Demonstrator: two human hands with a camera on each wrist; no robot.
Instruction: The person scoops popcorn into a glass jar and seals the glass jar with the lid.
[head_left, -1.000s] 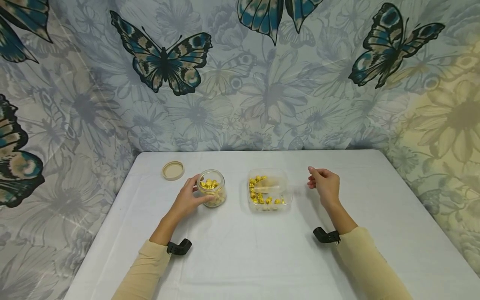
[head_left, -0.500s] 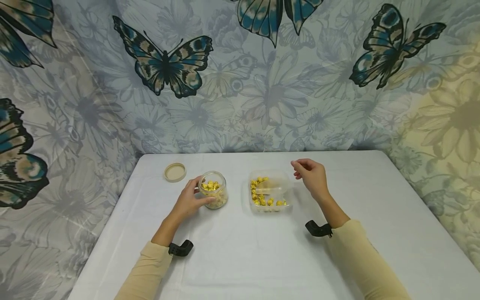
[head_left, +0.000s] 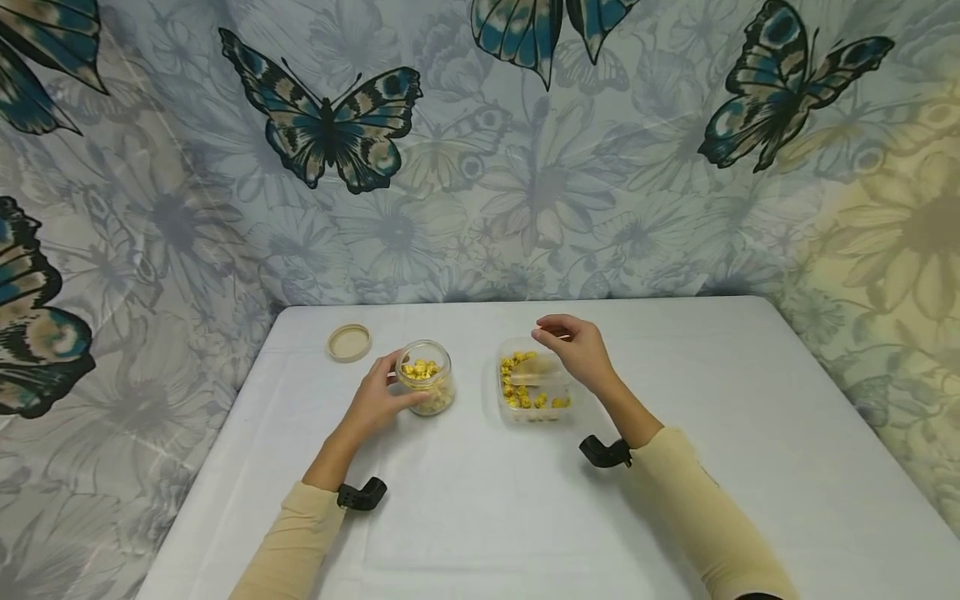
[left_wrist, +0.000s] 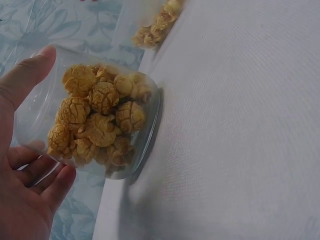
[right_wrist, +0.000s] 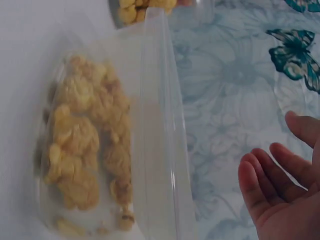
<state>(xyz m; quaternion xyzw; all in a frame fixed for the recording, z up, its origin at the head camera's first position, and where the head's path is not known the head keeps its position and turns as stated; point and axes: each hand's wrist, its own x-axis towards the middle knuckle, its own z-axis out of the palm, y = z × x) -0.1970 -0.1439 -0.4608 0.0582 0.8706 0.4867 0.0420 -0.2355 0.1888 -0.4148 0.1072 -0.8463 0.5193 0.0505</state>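
Note:
On the table's left half stands a clear glass jar (head_left: 438, 398) of yellow caramel popcorn (left_wrist: 95, 112), its mouth uncovered. My left hand (head_left: 372, 398) grips it from the left, thumb on the near side and fingers behind. A clear plastic container (right_wrist: 162, 85) with popcorn pieces (right_wrist: 75, 145) inside is right of the jar; a pale strip marks its side. Over the container's far right corner hovers my right hand (head_left: 581, 348). Its fingers (right_wrist: 250, 185) curve loosely and the thumb is apart from them, with nothing between.
Behind and left of the jar, a round gold-rimmed lid (head_left: 349, 342) lies on the white-covered table (head_left: 465, 517). A butterfly-print cloth (head_left: 480, 192) rises along the table's back and sides. Each wrist carries a black camera (head_left: 606, 452).
My right hand has travelled left from beside the container to above its far right corner. The left hand and jar have stayed in place.

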